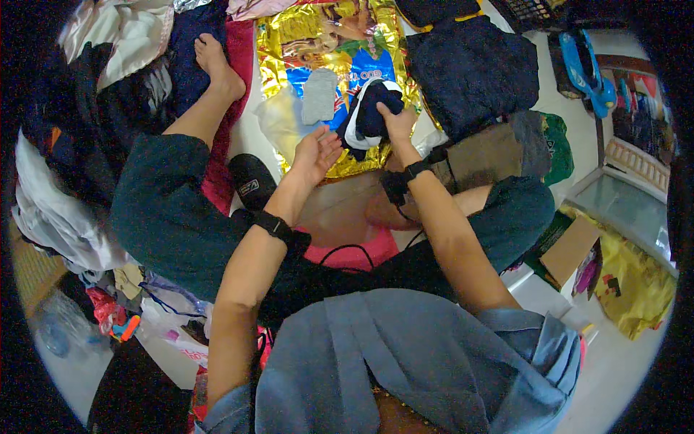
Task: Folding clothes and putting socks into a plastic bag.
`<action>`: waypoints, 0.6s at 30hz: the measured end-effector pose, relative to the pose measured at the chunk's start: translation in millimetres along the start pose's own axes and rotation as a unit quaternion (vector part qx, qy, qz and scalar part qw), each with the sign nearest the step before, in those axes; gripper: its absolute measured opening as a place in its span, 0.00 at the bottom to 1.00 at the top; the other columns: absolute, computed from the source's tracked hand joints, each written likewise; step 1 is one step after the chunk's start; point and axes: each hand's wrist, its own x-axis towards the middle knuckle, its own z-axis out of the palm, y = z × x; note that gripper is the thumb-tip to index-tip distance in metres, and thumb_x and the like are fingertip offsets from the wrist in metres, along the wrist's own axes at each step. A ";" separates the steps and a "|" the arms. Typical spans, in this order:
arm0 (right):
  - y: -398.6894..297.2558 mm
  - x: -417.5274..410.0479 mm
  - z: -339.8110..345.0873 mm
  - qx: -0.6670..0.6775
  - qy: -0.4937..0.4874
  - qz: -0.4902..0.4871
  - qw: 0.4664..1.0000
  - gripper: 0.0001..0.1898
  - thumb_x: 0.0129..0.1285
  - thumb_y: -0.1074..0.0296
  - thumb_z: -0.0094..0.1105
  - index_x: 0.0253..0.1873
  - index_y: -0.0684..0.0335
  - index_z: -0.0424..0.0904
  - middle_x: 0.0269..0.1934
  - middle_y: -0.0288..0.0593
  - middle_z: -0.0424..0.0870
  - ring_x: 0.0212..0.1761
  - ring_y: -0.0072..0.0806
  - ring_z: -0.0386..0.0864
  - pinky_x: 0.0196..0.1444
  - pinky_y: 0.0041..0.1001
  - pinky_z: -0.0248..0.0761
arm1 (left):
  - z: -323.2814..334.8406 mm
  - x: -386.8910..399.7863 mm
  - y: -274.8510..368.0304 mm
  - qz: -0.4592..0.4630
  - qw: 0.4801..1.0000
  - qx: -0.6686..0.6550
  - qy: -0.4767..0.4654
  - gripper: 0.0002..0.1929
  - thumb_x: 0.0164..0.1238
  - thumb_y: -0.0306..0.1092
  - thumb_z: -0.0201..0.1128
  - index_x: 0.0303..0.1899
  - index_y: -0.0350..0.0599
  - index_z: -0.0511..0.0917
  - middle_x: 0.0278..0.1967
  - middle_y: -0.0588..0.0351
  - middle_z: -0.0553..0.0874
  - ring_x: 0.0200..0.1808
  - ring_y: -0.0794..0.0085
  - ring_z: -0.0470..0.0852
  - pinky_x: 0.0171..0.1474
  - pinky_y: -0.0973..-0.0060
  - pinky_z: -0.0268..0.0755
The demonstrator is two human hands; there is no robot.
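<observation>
My right hand (398, 125) has its thumb on a dark and white bundle of cloth (374, 111), its other fingers at the bundle's right side. The bundle rests over a shiny gold plastic bag with printed pictures (331, 46). My left hand (318, 153) is palm up with its fingers apart, left of the bundle, holding nothing. A small folded grey cloth (319, 96) lies on the gold bag above my left hand. Clear plastic (276, 122) lies at the bag's left edge.
A dark folded garment (477, 70) and brown cloth (482, 157) lie right of the bag. A black slipper (252, 182) sits near my left wrist. White cloth (59, 206) is heaped at the left; a cardboard box (570, 250) and yellow plastic (631, 276) are at the right.
</observation>
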 end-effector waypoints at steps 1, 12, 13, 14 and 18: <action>-0.8 -2.1 -2.6 0.006 0.015 -0.016 1.000 0.37 0.48 0.53 0.68 0.56 0.74 0.64 0.54 0.64 0.69 0.58 0.57 0.64 0.61 0.42 0.58 | -0.7 -0.3 0.3 0.001 1.000 -0.004 0.001 0.12 0.69 0.41 0.50 0.49 0.50 0.69 0.39 0.55 0.79 0.37 0.66 0.79 0.44 0.71 0.75; -77.8 -44.2 84.4 -0.249 -0.139 -0.469 0.836 0.13 0.50 0.70 0.56 0.42 0.67 0.75 0.42 0.53 0.74 0.48 0.46 0.72 0.47 0.37 0.72 | -2.7 -0.7 6.1 0.054 0.985 -0.112 0.122 0.11 0.69 0.39 0.49 0.48 0.46 0.68 0.31 0.54 0.77 0.31 0.64 0.77 0.37 0.71 0.74; -73.3 -44.6 94.3 -0.271 -0.117 -0.475 0.829 0.13 0.50 0.70 0.56 0.41 0.67 0.75 0.42 0.53 0.73 0.47 0.47 0.73 0.46 0.37 0.73 | -7.8 2.6 6.8 0.056 0.984 -0.113 0.124 0.11 0.69 0.39 0.49 0.48 0.46 0.68 0.31 0.54 0.77 0.31 0.64 0.77 0.37 0.71 0.74; -71.5 -45.2 103.2 -0.292 -0.096 -0.483 0.820 0.12 0.50 0.70 0.55 0.40 0.68 0.74 0.42 0.54 0.73 0.46 0.47 0.73 0.46 0.36 0.73 | -13.5 4.5 7.8 0.042 0.986 -0.135 0.084 0.11 0.69 0.39 0.48 0.47 0.46 0.68 0.32 0.53 0.77 0.32 0.64 0.77 0.37 0.70 0.74; -65.6 -34.4 106.1 -0.237 -0.120 -0.439 0.859 0.12 0.50 0.67 0.56 0.38 0.66 0.77 0.39 0.50 0.77 0.43 0.43 0.76 0.37 0.37 0.76 | -14.2 6.3 8.2 0.062 0.985 -0.111 0.116 0.11 0.69 0.40 0.50 0.47 0.46 0.68 0.33 0.54 0.76 0.34 0.64 0.77 0.38 0.68 0.74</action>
